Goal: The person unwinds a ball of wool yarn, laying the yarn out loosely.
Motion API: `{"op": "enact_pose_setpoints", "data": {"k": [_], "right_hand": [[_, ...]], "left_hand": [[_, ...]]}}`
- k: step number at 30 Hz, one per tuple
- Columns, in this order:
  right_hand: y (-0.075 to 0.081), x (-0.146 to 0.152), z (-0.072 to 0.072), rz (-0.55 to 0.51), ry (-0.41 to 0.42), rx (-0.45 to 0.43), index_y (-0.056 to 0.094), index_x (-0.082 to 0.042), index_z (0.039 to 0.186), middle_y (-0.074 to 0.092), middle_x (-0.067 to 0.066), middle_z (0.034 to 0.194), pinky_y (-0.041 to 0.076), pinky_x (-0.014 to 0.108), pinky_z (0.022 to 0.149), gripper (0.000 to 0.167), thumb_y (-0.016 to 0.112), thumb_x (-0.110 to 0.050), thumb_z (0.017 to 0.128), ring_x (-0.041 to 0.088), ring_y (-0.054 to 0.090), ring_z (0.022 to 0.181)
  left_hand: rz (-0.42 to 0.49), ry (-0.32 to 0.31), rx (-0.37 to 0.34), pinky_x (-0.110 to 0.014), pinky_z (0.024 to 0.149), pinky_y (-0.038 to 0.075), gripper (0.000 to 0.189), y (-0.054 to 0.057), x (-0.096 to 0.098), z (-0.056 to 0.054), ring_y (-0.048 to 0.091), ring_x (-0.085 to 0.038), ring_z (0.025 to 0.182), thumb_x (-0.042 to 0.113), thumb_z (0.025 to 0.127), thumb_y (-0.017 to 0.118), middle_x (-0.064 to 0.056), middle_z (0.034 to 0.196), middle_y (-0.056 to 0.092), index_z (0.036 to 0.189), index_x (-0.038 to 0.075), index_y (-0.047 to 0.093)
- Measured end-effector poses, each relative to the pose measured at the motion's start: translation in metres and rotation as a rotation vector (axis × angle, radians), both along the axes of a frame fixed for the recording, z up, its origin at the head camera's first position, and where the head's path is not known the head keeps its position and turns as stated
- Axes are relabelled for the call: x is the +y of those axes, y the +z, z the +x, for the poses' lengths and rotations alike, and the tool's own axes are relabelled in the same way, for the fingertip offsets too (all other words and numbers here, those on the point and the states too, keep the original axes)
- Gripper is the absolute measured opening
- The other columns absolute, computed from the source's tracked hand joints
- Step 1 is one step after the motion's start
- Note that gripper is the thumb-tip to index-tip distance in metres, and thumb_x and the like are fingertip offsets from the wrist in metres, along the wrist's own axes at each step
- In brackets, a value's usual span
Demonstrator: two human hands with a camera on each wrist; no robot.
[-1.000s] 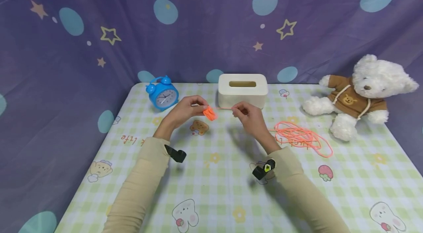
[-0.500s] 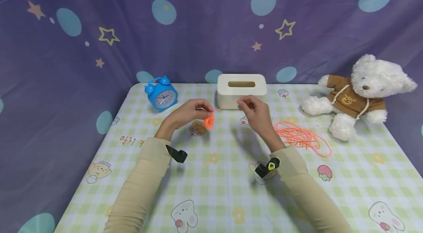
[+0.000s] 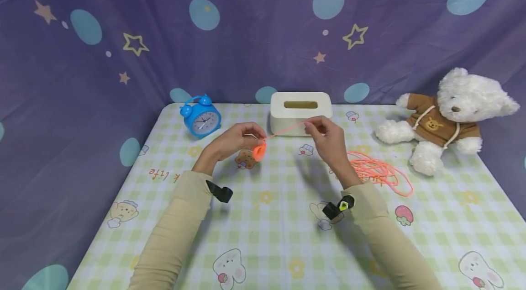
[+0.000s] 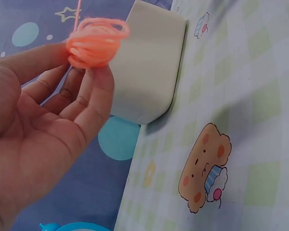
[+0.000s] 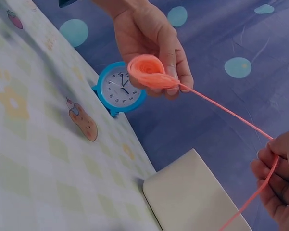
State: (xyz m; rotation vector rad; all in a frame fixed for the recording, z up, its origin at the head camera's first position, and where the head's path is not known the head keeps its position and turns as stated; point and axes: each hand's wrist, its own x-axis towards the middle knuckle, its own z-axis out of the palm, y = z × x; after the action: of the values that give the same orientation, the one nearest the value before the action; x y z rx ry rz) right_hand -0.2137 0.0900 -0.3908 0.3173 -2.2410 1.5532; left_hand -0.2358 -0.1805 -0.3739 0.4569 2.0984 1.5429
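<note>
Between thumb and fingertips, my left hand (image 3: 240, 140) pinches a small wound ball of orange yarn (image 4: 95, 43), held above the table. In the right wrist view the ball (image 5: 146, 71) shows a hollow coil at its end. A taut strand (image 5: 226, 113) runs from it to my right hand (image 3: 328, 139), which pinches the strand (image 3: 287, 129) in front of the tissue box. Past the right fingers the yarn hangs down slackly. A loose heap of the same yarn (image 3: 376, 169) lies on the table beside the right wrist.
A cream tissue box (image 3: 301, 114) stands at the back middle, just behind the hands. A blue alarm clock (image 3: 202, 118) is at the back left. On the right sits a white teddy bear (image 3: 445, 121) in a brown hoodie. A checked cloth (image 3: 263, 235) covers the table.
My right hand has moved to the right and slightly up, drawing out a longer strand. The ball in my left hand has turned and dropped a little; the left hand has shifted slightly.
</note>
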Motion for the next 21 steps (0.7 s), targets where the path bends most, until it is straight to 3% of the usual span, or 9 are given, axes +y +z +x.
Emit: {"op": "enact_pose_setpoints", "data": {"k": [4, 7, 12, 16, 19, 21], "right_hand": [[0.0, 0.005, 0.0, -0.038, -0.003, 0.003, 0.07, -0.004, 0.095, 0.071, 0.014, 0.083, 0.045, 0.014, 0.066, 0.018, 0.067, -0.021, 0.091, 0.009, 0.063, 0.07], [0.004, 0.007, 0.002, -0.059, 0.002, 0.002, 0.069, 0.0, 0.095, 0.07, 0.019, 0.083, 0.044, 0.013, 0.065, 0.016, 0.066, -0.015, 0.091, 0.004, 0.06, 0.068], [0.021, 0.005, 0.015, -0.052, 0.0, -0.009, 0.067, 0.006, 0.096, 0.068, 0.025, 0.084, 0.044, 0.013, 0.066, 0.015, 0.063, -0.008, 0.092, -0.005, 0.057, 0.067], [0.03, 0.003, 0.022, -0.049, -0.008, -0.012, 0.066, 0.008, 0.096, 0.067, 0.026, 0.085, 0.044, 0.012, 0.066, 0.015, 0.063, -0.006, 0.092, 0.004, 0.06, 0.068], [0.032, 0.004, 0.023, -0.049, -0.011, -0.01, 0.066, 0.008, 0.096, 0.067, 0.026, 0.085, 0.045, 0.012, 0.066, 0.015, 0.062, -0.006, 0.092, 0.014, 0.062, 0.07], [0.032, 0.004, 0.023, -0.048, -0.013, -0.009, 0.066, 0.008, 0.096, 0.067, 0.025, 0.085, 0.045, 0.013, 0.066, 0.015, 0.063, -0.007, 0.092, 0.014, 0.062, 0.07]], "left_hand": [[0.006, -0.01, 0.002, -0.038, 0.084, 0.053, 0.026, 0.001, 0.0, 0.0, 0.06, -0.024, 0.095, 0.017, 0.092, 0.064, -0.01, 0.107, 0.061, 0.114, 0.003, 0.058], [0.012, -0.022, 0.001, -0.038, 0.085, 0.052, 0.025, 0.002, 0.0, 0.001, 0.06, -0.024, 0.095, 0.014, 0.093, 0.062, -0.011, 0.107, 0.061, 0.115, 0.003, 0.058], [0.051, -0.014, -0.058, -0.039, 0.086, 0.053, 0.023, 0.003, 0.002, 0.002, 0.059, -0.023, 0.094, 0.011, 0.094, 0.061, -0.011, 0.107, 0.058, 0.115, 0.003, 0.056], [0.077, 0.0, -0.12, -0.048, 0.086, 0.052, 0.021, 0.003, 0.004, 0.002, 0.06, -0.023, 0.092, 0.011, 0.095, 0.059, -0.01, 0.108, 0.055, 0.114, 0.004, 0.055], [0.078, -0.002, -0.121, -0.048, 0.085, 0.052, 0.021, 0.004, 0.004, 0.002, 0.06, -0.023, 0.091, 0.011, 0.095, 0.059, -0.01, 0.109, 0.054, 0.114, 0.004, 0.055], [0.074, -0.008, -0.113, -0.045, 0.085, 0.052, 0.022, 0.004, 0.004, 0.002, 0.06, -0.023, 0.091, 0.011, 0.095, 0.058, -0.011, 0.109, 0.054, 0.115, 0.003, 0.054]]}}
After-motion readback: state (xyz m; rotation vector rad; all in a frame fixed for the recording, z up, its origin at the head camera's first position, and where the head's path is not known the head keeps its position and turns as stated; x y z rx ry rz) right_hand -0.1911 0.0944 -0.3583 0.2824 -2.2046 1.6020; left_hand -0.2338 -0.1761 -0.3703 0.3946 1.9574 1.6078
